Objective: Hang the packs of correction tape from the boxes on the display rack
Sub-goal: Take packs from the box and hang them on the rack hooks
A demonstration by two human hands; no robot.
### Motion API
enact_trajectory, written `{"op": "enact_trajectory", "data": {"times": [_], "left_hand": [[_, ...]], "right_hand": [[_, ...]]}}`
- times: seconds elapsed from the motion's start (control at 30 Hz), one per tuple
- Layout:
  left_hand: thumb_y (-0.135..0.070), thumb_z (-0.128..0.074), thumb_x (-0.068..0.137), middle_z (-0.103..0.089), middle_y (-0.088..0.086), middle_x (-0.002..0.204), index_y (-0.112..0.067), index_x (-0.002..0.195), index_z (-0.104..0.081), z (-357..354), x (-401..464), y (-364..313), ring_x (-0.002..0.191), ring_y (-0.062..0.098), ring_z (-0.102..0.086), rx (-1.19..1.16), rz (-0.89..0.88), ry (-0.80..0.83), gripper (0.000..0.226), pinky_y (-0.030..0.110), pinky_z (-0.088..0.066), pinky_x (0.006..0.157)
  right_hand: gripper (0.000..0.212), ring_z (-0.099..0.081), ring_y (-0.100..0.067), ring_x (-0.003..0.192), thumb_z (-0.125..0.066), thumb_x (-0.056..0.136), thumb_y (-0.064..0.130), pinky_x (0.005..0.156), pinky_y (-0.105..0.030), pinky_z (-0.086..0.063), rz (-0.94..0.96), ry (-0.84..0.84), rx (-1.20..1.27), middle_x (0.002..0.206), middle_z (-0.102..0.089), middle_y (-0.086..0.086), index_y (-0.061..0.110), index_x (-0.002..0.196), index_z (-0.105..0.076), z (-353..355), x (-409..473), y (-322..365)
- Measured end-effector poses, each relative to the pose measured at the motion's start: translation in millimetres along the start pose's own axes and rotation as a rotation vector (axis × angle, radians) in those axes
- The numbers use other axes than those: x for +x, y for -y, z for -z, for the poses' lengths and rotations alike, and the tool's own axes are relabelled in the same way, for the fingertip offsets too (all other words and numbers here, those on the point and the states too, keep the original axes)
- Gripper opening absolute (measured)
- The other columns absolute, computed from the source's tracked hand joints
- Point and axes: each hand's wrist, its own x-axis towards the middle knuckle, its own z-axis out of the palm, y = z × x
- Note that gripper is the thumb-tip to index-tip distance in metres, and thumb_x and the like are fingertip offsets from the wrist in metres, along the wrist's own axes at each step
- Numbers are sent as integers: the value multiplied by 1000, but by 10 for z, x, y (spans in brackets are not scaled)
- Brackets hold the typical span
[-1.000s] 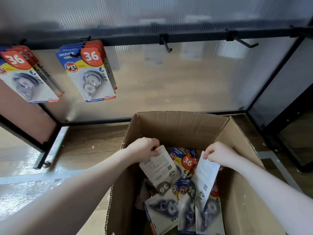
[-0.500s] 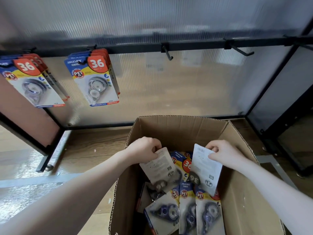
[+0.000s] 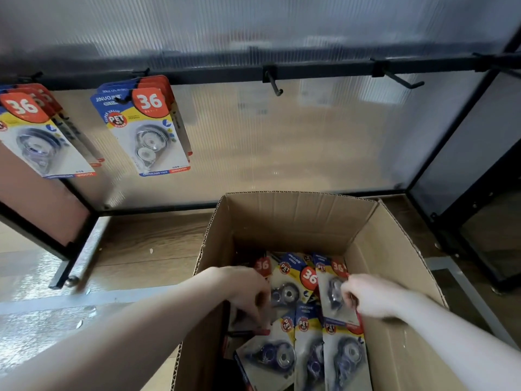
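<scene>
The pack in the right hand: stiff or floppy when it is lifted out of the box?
Probably fairly stiff: the pack is a flat card with a clear blister, like the ones hanging straight on the rack. Likely light, since the right hand pinches it by one edge. Its glossy face may be a bit slippery. It should not roll.

Cardboard box: lower centre of the frame, on the floor, in front of the display rack. Loose packs lie inside the box. Both hands are in the box, left hand left of right hand. Hanging packs: upper left, on the rack's rail. Bare hooks: upper centre and upper right.
</scene>
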Motion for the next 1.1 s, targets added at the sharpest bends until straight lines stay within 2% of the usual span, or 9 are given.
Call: {"op": "enact_trajectory", "data": {"times": [0.1, 0.27, 0.43, 0.6, 0.67, 0.73, 0.83, 0.93, 1.1], "left_hand": [[-36, -69, 80, -56, 9, 121, -14, 124, -52, 71, 189, 90, 105, 27, -56, 4, 94, -105, 53, 35, -49, 83], [-24, -78, 72, -40, 11, 135, -11, 139, -33, 161, 490, 311, 122, 29, -44, -13, 247, -104, 82, 37, -43, 98], [-23, -80, 69, -37, 11, 140, -12, 142, -28, 55, 757, 521, 127, 30, -39, -6, 283, 11, 90, 39, -39, 103], [-21, -74, 76, -44, 10, 138, -13, 138, -34, -59, 884, 546, 122, 30, -45, -117, 300, 112, 74, 35, -40, 97], [-21, -76, 74, -45, 10, 137, -13, 138, -35, -44, 899, 568, 121, 29, -46, -124, 281, 110, 76, 26, -42, 92], [-22, -78, 72, -43, 10, 138, -13, 137, -36, -6, 887, 571, 122, 28, -45, -169, 270, 109, 78, 16, -43, 82], [-38, -83, 63, -50, 7, 128, -14, 129, -46, 52, 853, 553, 114, 25, -50, -31, 225, 63, 80, 28, -44, 86], [-42, -80, 66, -62, 5, 110, -15, 108, -61, 176, 824, 516, 94, 23, -59, -28, 172, -42, 53, 27, -47, 70], [-35, -68, 81, -62, 4, 113, -15, 111, -66, 523, 617, 354, 101, 22, -57, -59, 20, -157, 36, 30, -47, 81]], "right_hand": [[26, -54, -20, 99, -46, 88, 10, 79, -31, -45, -64, -115, 11, 111, -55, -2, 19, 111, -54, 41, 228, -83], [69, -40, -27, 129, -58, 88, 20, 103, -36, -39, -115, -93, 32, 146, -32, -9, 18, 146, -21, 37, 641, -188], [93, -25, -25, 140, -68, 83, 25, 112, -36, -29, -104, -18, 29, 156, -15, -6, 20, 150, -3, 26, 955, -256], [100, -34, -25, 134, -77, 73, 34, 107, -34, -34, -101, 77, 100, 149, -29, -8, 16, 148, -14, -21, 1183, -307], [94, -41, -25, 128, -78, 70, 37, 102, -32, -39, -92, 70, 75, 141, -38, -9, 14, 144, -25, 9, 1204, -313], [74, -45, -26, 121, -75, 74, 37, 98, -33, -41, -64, 0, -4, 132, -46, -9, 16, 135, -40, 45, 1206, -329], [41, -49, -26, 113, -69, 80, 27, 89, -33, -42, -19, -88, -115, 116, -54, -6, 19, 118, -55, 83, 1177, -328], [24, -56, -23, 92, -73, 75, 29, 69, -30, -44, -11, -57, -105, 92, -56, -2, 21, 92, -59, 201, 1077, -293], [13, -60, -15, 65, -68, 81, 29, 47, -23, -41, -20, -26, -39, 82, -65, -1, 25, 79, -57, 443, 803, -247]]}}
